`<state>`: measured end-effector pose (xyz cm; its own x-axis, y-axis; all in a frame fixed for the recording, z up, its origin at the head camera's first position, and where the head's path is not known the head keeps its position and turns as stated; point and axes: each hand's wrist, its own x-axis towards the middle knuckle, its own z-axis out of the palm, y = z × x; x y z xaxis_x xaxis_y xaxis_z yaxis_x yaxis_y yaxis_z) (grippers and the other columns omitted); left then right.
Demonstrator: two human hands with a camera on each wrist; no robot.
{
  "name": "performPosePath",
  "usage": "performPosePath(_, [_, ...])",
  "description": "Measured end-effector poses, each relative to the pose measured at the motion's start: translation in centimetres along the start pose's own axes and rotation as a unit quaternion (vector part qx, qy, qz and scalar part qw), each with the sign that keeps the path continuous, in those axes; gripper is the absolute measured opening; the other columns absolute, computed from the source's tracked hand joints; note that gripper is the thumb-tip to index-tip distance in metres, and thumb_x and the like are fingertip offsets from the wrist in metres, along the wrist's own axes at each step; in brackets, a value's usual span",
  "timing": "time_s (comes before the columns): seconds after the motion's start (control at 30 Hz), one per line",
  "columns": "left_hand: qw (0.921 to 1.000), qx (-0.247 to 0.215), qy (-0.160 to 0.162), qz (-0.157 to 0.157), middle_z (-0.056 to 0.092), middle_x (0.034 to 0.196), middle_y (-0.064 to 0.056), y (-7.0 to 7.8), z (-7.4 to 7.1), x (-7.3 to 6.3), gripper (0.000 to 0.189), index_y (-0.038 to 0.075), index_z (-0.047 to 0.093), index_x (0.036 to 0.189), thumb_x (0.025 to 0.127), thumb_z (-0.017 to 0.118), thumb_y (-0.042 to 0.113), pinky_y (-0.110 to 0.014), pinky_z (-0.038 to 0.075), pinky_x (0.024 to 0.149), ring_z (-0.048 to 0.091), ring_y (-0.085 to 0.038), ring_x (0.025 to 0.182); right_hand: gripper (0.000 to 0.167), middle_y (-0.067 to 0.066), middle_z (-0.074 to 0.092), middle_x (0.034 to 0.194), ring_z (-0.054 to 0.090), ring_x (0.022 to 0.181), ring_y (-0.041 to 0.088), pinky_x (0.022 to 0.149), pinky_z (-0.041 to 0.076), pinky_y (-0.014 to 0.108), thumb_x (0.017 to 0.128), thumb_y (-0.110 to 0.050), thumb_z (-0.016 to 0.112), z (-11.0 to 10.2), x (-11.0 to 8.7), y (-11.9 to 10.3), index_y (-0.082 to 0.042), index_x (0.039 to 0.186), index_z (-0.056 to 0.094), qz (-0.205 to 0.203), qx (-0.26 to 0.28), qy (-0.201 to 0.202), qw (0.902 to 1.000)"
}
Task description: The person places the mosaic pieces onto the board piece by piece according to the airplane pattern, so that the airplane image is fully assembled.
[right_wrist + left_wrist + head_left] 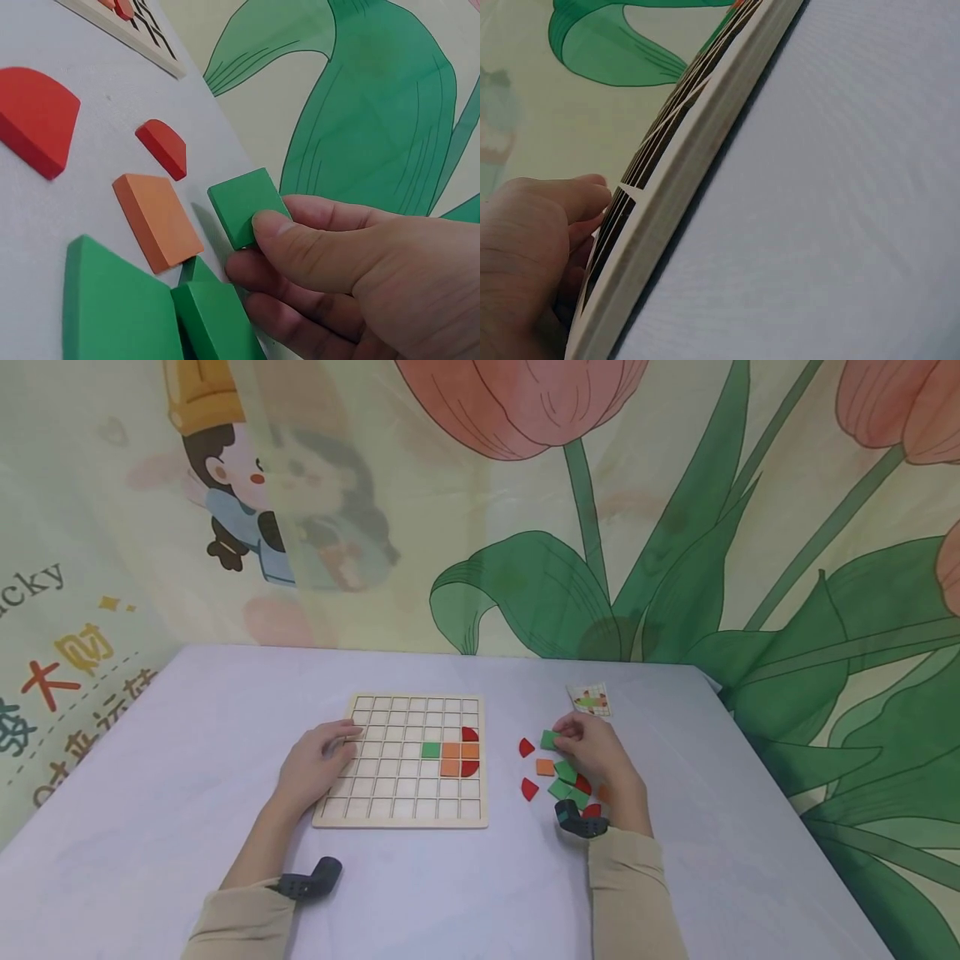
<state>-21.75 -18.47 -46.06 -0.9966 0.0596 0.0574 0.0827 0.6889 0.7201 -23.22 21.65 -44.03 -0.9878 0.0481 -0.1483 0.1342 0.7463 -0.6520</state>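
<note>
My right hand (598,750) has a green square (237,201) pinched, right by the loose pieces (565,772) on the surface (420,893). My left hand (315,764) rests with fingers relaxed at the left edge of the grid board (397,823). Picking step, I reckon; next probably calls for carrying it left and squaring it up in the grid.

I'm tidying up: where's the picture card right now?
In the head view, the picture card lies on the table, right of the board, just beyond the right hand.
</note>
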Motion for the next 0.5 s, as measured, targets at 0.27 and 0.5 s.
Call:
performPosePath(0.27, [0.9999, 0.012, 0.003, -0.004, 0.043, 0.146, -0.016, -0.1, 0.1, 0.1, 0.038, 0.007, 0.056, 0.129, 0.094, 0.055, 0.020, -0.056, 0.022, 0.111, 0.030, -0.040, 0.139, 0.016, 0.005, 0.063, 0.102, 0.056, 0.094, 0.021, 0.082, 0.049, 0.033, 0.091, -0.016, 0.064, 0.2, 0.0, -0.7, -0.015, 0.107, 0.062, 0.003, 0.014, 0.004, 0.9999])
performPosePath(0.5, [0.9997, 0.024, 0.003, 0.005, 0.041, 0.146, -0.018, -0.6, 0.1, 0.4, 0.039, 0.007, 0.056, 0.129, 0.093, 0.057, 0.020, -0.056, 0.026, 0.110, 0.030, -0.041, 0.138, 0.017, 0.005, 0.063, 0.102, 0.056, 0.095, 0.022, 0.085, 0.050, 0.034, 0.091, -0.017, 0.065, 0.4, 0.2, -1.6, -0.015, 0.107, 0.062, -0.005, 0.022, 0.002, 0.9997])
